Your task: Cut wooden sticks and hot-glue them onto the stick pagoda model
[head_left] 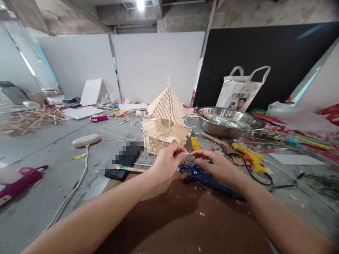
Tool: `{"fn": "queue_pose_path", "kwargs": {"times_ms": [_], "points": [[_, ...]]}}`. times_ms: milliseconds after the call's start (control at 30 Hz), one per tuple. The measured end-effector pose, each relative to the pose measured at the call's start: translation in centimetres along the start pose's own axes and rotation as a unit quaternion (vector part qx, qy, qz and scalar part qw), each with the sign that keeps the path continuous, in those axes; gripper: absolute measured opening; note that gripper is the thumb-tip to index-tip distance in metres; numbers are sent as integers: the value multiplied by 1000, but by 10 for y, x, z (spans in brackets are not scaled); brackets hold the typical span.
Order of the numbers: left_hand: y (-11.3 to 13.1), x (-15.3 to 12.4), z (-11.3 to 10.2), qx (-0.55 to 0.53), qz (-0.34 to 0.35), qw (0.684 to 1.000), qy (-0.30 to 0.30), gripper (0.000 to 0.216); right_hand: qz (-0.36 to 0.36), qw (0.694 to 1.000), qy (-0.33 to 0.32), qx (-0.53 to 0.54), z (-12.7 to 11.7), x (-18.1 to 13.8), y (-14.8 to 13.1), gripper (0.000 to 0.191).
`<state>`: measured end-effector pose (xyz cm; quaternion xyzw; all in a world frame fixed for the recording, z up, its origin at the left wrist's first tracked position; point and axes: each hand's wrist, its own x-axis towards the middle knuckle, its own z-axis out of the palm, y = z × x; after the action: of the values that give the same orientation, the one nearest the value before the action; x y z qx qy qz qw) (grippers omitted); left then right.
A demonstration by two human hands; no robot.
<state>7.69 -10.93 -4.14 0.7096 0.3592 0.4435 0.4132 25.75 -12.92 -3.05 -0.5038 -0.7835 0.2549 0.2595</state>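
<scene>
A small pagoda-like model built of wooden sticks [165, 120] stands on the floor in front of me. My left hand [167, 160] and my right hand [215, 165] meet just below it, fingertips pinched together on a tiny pale wooden stick piece [189, 153]. Blue-handled cutters [205, 179] lie under my right hand on a brown board [169, 215]. A yellow glue gun [251, 157] rests to the right with its black cord trailing.
A steel bowl [229, 121] sits at right, a white tote bag [242, 90] behind it. Coloured sticks litter the right side. A phone [116, 173], a white cable and power brick [86, 140], a pink tool [19, 178] and a stick pile [31, 118] lie at left.
</scene>
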Motion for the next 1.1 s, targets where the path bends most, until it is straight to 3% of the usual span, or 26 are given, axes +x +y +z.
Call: {"fn": "queue_pose_path", "kwargs": {"times_ms": [133,367,600,700,900,1100], "points": [[0,-4,2,102,55,993,-15,12,48,986,18,158,6,0,-14,26],[-2,-7,3,84,70,993,-39,14,84,955,-7,285,15,-1,-19,20],[7,-6,7,-114,-60,991,-31,19,146,858,30,491,19,-1,-20,18],[6,-5,7,-124,-70,990,-25,18,157,842,24,515,20,0,-20,18],[2,-6,9,-116,-62,991,-23,16,158,851,15,500,22,0,-22,20],[2,-2,3,-88,-48,995,5,17,173,922,88,334,9,6,-4,22]]}}
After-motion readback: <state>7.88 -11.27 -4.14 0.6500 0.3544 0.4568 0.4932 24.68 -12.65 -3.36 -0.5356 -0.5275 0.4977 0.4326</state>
